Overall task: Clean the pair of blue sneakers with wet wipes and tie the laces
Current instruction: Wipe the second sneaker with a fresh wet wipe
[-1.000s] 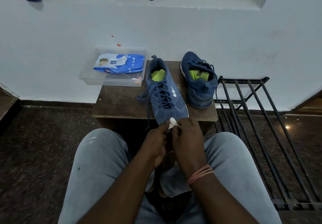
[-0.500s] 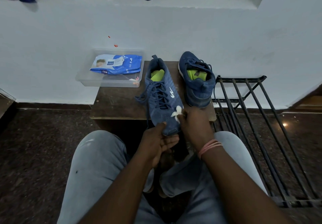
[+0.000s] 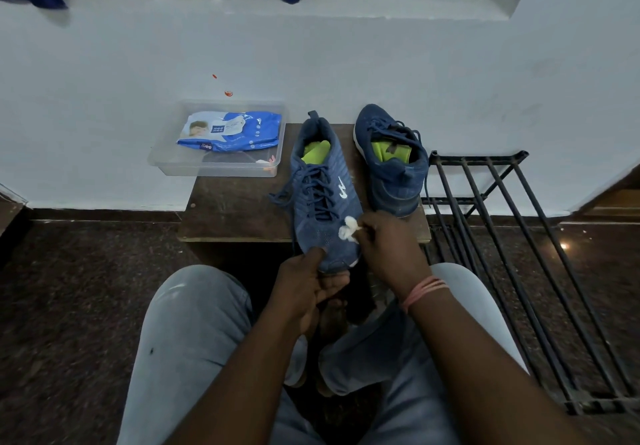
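now the right hand (image 3: 384, 244), pinching the crumpled white wet wipe (image 3: 349, 230), has slid up the near blue mesh sneaker (image 3: 322, 202); the left hand (image 3: 304, 282) seemingly grips its toe, so wiping continues.

wooden stool (image 3: 235, 209) | clear plastic box (image 3: 214, 167) on it | black metal rack (image 3: 512, 237) right | white wall (image 3: 381, 64)

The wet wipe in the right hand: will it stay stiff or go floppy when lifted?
Probably floppy: the wet wipe is bunched in the right hand. Likely light, since it is small beside the sneaker.
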`<state>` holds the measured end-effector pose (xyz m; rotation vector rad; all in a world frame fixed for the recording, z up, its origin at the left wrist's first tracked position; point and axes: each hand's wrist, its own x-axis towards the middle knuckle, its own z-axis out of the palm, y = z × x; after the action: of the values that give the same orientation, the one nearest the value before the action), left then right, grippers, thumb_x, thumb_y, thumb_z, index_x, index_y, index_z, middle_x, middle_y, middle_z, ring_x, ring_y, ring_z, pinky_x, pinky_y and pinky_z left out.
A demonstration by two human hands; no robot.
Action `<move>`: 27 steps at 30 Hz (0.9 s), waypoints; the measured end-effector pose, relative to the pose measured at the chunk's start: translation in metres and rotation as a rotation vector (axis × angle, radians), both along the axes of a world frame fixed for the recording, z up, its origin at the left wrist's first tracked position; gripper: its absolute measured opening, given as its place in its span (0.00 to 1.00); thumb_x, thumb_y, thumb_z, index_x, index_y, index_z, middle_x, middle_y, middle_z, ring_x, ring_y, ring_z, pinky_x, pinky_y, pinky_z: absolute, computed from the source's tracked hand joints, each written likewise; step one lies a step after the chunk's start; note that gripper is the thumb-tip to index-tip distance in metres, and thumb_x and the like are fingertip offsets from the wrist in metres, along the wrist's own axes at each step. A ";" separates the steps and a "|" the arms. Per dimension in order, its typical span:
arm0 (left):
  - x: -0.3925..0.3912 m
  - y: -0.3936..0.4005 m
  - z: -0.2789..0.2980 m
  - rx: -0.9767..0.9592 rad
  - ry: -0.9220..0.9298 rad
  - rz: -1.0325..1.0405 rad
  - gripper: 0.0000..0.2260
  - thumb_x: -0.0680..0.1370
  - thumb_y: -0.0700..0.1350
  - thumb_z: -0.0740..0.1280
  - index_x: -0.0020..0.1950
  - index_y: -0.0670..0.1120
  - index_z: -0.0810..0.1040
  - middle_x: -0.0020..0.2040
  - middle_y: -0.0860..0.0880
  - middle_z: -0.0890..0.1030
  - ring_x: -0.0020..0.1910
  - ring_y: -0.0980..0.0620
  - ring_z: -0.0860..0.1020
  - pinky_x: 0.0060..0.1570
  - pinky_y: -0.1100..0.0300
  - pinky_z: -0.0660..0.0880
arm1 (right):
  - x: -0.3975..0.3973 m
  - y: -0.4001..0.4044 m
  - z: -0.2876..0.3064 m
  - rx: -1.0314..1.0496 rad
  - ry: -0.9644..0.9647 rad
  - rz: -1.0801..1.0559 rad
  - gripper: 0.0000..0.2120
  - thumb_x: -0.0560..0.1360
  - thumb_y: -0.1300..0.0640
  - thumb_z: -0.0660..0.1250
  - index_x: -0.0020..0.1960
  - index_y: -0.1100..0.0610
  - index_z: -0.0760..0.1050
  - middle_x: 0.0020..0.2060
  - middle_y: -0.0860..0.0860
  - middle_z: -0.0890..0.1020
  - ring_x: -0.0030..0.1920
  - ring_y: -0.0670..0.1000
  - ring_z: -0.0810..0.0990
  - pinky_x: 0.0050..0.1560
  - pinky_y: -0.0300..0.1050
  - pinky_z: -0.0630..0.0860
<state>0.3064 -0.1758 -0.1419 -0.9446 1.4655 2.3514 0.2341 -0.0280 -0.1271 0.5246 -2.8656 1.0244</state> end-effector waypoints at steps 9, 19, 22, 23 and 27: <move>0.002 0.002 0.002 -0.039 -0.019 -0.023 0.16 0.83 0.49 0.64 0.55 0.35 0.81 0.42 0.40 0.86 0.38 0.48 0.84 0.47 0.51 0.84 | -0.011 0.007 0.004 0.037 0.042 -0.011 0.05 0.76 0.59 0.70 0.41 0.57 0.80 0.38 0.53 0.81 0.39 0.51 0.78 0.36 0.46 0.66; 0.001 -0.006 0.011 -0.053 -0.059 -0.029 0.17 0.83 0.47 0.63 0.59 0.32 0.79 0.35 0.43 0.81 0.33 0.49 0.80 0.27 0.61 0.74 | 0.011 0.010 -0.001 -0.068 -0.053 0.124 0.10 0.77 0.58 0.71 0.37 0.58 0.79 0.34 0.49 0.80 0.36 0.45 0.77 0.36 0.39 0.69; 0.002 -0.004 0.014 -0.070 -0.072 -0.046 0.16 0.84 0.48 0.64 0.56 0.34 0.80 0.37 0.40 0.83 0.38 0.45 0.82 0.29 0.58 0.78 | -0.006 0.008 -0.011 -0.093 0.051 -0.075 0.07 0.77 0.60 0.68 0.41 0.59 0.79 0.37 0.52 0.81 0.39 0.49 0.78 0.39 0.48 0.73; 0.002 -0.005 0.017 -0.066 -0.065 -0.040 0.16 0.84 0.47 0.64 0.56 0.34 0.80 0.36 0.40 0.84 0.36 0.46 0.82 0.36 0.54 0.82 | -0.009 0.008 -0.013 -0.132 0.045 -0.102 0.06 0.77 0.60 0.68 0.42 0.58 0.78 0.37 0.52 0.81 0.40 0.50 0.79 0.40 0.47 0.74; 0.012 -0.023 0.021 -0.059 -0.085 -0.076 0.14 0.82 0.48 0.65 0.55 0.36 0.80 0.38 0.38 0.84 0.31 0.48 0.82 0.59 0.41 0.80 | 0.008 0.008 -0.017 -0.314 -0.040 -0.103 0.04 0.79 0.57 0.69 0.45 0.54 0.80 0.41 0.46 0.82 0.44 0.46 0.80 0.45 0.42 0.75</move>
<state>0.3180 -0.1991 -0.1213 -0.9727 1.5172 2.1990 0.2416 -0.0203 -0.1444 0.3326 -2.6535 1.4419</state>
